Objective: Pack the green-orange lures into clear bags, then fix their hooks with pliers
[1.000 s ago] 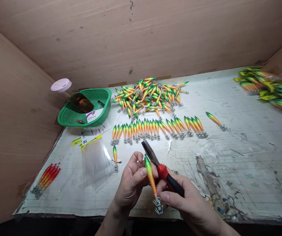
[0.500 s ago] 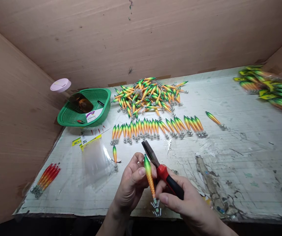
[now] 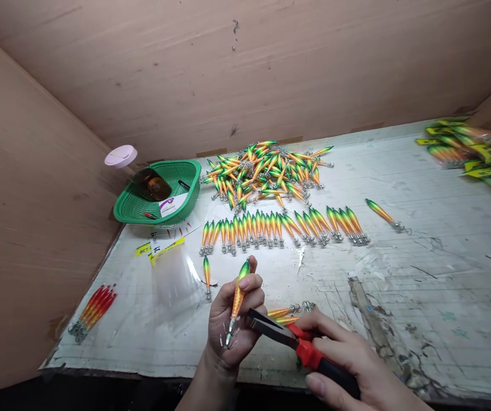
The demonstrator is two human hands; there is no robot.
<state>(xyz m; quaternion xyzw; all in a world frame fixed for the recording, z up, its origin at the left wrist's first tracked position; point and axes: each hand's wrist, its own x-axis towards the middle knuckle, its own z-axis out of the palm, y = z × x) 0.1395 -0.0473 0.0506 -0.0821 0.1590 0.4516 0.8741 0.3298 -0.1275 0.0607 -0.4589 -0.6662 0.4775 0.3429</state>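
My left hand (image 3: 239, 331) is closed round a squid jig (image 3: 238, 297), green at the top and orange below, its ring of hooks pointing down by the palm. My right hand (image 3: 348, 359) grips pliers (image 3: 309, 354) with red and black handles. The jaws (image 3: 271, 328) are parted a little and lie just right of the held jig, apart from its hooks. Partly behind the pliers, a couple of loose jigs (image 3: 281, 312) rest on the table. Farther back runs a row of matching jigs (image 3: 258, 228), and one single jig (image 3: 207, 277) lies left of my hand.
A heap of jigs (image 3: 266, 171) lies at the back. At left stand a green basket (image 3: 121, 214) with a pink-lidded bottle (image 3: 121, 155), clear bags (image 3: 174, 282) and red jigs (image 3: 95, 311). Packed jigs (image 3: 480, 151) lie at far right; wooden panels (image 3: 245, 74) enclose the table.
My left hand has turned the jig, so its hooks now face down-left. The pliers moved from the jig's top down to beside its lower end. The view shifted slightly.
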